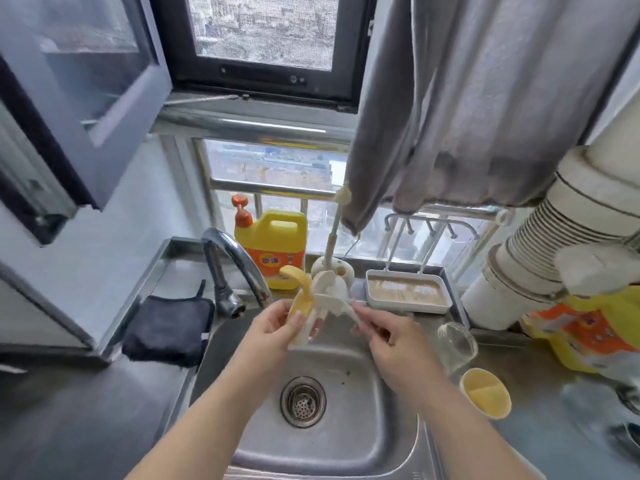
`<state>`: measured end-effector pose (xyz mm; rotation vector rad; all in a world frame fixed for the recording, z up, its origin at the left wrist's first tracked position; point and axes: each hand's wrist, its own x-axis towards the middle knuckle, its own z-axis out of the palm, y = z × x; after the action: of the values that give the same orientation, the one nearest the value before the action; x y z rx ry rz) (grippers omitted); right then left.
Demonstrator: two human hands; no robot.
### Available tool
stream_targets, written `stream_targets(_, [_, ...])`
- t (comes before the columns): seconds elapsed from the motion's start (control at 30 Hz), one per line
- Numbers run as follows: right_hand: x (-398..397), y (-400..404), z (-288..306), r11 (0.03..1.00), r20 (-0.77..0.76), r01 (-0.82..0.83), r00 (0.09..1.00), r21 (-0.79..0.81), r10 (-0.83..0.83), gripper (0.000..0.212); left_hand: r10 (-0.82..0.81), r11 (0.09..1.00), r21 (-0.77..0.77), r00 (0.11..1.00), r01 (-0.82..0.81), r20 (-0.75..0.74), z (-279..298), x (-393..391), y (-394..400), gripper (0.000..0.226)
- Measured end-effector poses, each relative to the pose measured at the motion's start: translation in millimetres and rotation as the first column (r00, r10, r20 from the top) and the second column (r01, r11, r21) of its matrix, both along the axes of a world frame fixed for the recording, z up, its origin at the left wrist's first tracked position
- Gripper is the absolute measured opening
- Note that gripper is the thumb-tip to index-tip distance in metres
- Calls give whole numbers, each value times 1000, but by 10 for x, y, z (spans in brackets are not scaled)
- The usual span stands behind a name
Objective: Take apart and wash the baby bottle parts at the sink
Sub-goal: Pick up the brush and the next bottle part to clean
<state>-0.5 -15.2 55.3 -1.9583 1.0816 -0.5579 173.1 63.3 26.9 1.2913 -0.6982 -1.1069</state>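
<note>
Just above the middle of the frame, over the back rim of the sink (pixel 388 441), both hands met on one piece of the bottle. The left hand (pixel 273 329) was curled round a yellow and white handle part (pixel 304 303), thumb laid across its front. That part stood roughly upright, its long axis running from the palm up toward the tap (pixel 242 261), and its yellow hooked end rose clear of the fingers. From its upper portion a pale straw-like piece (pixel 341 306) ran out to the right and slightly down, toward the right hand (pixel 391 332).

The right hand lay just beside that piece, at its free end, fingers bent and pinched together; motion blur hid whether they gripped the tip or only touched it. The pale piece was therefore the link between the two hands, and the right hand was the nearer to its loose end. My judgement is that separating it would call for a pull to the right along its length, with the left hand bracing the handle part.

The rest of the bottle sat on the desk at the lower right: the clear glass body (pixel 455 344) lying on its side just beside the sink, and a yellow cap (pixel 486 393) below it, mouth up. No water could be seen running from the tap.
</note>
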Motion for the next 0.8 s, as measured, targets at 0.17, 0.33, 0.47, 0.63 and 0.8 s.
stream_targets(0.17, [35, -51, 40, 999, 13, -32, 999, 11, 32, 46, -62, 997, -57, 998, 61, -22, -15, 130, 53, 22])
stream_targets(0.33, [14, -117, 113, 999, 43, -6, 999, 34, 5, 42, -130, 985, -111, 991, 133, 34, 12, 97, 29, 18])
stream_targets(0.47, [-54, -158, 165, 997, 44, 5, 999, 73, -9, 38, -181, 963, -176, 972, 206, 148, 17, 86, 60, 16])
stream_targets(0.63, [-109, -89, 220, 994, 135, -8, 991, 109, -7, 34, -123, 961, -232, 982, 154, 140, 81, 64, 19, 13])
stream_targets(0.8, [-144, -130, 190, 987, 150, 64, 985, 150, -86, 33, -171, 947, -242, 970, 210, 173, 158, 30, 22, 19])
